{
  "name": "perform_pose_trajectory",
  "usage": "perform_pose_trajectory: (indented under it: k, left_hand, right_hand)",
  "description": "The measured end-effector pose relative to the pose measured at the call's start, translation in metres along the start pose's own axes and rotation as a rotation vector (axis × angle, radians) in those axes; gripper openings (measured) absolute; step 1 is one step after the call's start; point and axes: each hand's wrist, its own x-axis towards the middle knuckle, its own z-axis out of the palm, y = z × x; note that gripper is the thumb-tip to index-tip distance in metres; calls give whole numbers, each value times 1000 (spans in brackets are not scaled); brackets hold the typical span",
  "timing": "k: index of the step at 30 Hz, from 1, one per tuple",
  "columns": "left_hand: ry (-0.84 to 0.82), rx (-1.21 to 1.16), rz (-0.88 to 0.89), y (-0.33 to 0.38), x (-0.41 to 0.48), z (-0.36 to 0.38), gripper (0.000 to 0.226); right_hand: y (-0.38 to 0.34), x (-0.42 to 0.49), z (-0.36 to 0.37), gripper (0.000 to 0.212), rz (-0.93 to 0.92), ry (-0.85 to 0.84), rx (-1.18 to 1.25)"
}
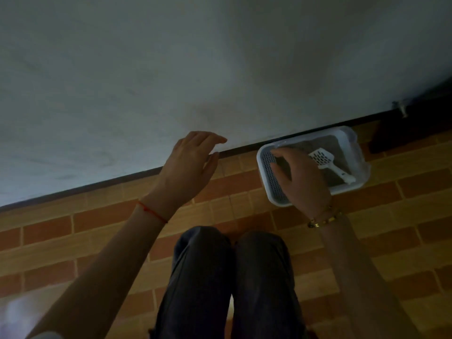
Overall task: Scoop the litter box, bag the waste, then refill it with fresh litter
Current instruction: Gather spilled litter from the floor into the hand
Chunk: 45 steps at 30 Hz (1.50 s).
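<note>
The right hand [302,178] hovered with its fingers spread and only lightly bent, holding nothing, over the left end of the one litter box [348,137]; whether the fingertips touched it could not be told. One band of gold-coloured beads [325,217] circled that wrist. The left hand [190,165] was well apart from it, raised in front of the skirting with its fingers loose and wide and nothing in its grasp, and one thin red string [152,212] sat at its wrist. The box, white and rectangular, stood on the floor just beside the wall, to the right of the person. Inside it were one grey perforated panel [269,162] at the left end and a bed of dark grey litter [335,143]. A single white slotted scoop [330,165] lay on the litter with its handle toward the near rim. Two knees in dark trousers [203,265] were side by side below the hands. The brick-patterned floor [403,216] met a pale wall [220,57] along one dark skirting strip [97,184].
</note>
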Motion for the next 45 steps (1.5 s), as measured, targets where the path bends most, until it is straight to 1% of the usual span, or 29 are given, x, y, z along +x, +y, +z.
perform_pose_trajectory:
  k: [5, 9, 12, 15, 17, 19, 22, 26, 28, 30, 32, 34, 36, 38, 40, 42, 45]
  left_hand:
    - [10, 70, 86, -59, 37, 102, 31]
    - [-16, 148, 162, -103, 61, 182, 31]
    - [-20, 166, 219, -129, 67, 232, 30]
    - [-1, 154, 233, -147, 61, 264, 30]
    - [14, 112, 226, -156, 52, 279, 32]
    - [30, 22, 190, -165, 42, 292, 33]
    - [52, -143, 101, -180, 28, 311, 34]
    - [130, -270, 22, -194, 11, 336, 30]
    - [138, -393, -69, -196, 5, 347, 29]
    - [121, -615, -216, -194, -1, 358, 30]
    - [108, -949, -363, -190, -4, 368, 32]
    - [75, -1301, -473, -186, -6, 379, 36]
    - [69, -1632, -561, -186, -8, 388, 41]
    - [116, -1873, -646, -188, -12, 397, 44]
    - [145, -1953, -712, -189, -15, 405, 45]
    - [142, -1982, -751, -189, -17, 411, 46]
    - [113, -2031, -780, -188, -17, 417, 47]
  right_hand:
    - [72, 38, 90, 31, -15, 6, -16]
    - [122, 68, 161, 31, -57, -32, -59]
    - [146, 84, 207, 31, -100, -56, -56]
    - [159, 86, 241, 29, -112, -44, -35]
    - [166, 84, 261, 26, -119, -15, -43]
    - [173, 83, 279, 20, -130, 11, -52]
    - [183, 86, 307, 14, -120, -16, -132]
    - [197, 92, 345, 22, -133, -99, -221]
    - [205, 94, 363, 27, -130, -152, -280]
    - [211, 95, 380, 33, -114, -202, -350]
    - [217, 94, 397, 43, -79, -262, -454]
    - [223, 91, 411, 54, -30, -295, -548]
    - [230, 84, 421, 61, 23, -264, -591]
    - [237, 78, 428, 64, 57, -217, -634]
    - [242, 75, 433, 65, 76, -169, -681]
    - [245, 75, 439, 62, 49, -150, -750]
    - [249, 75, 447, 44, -54, -84, -814]
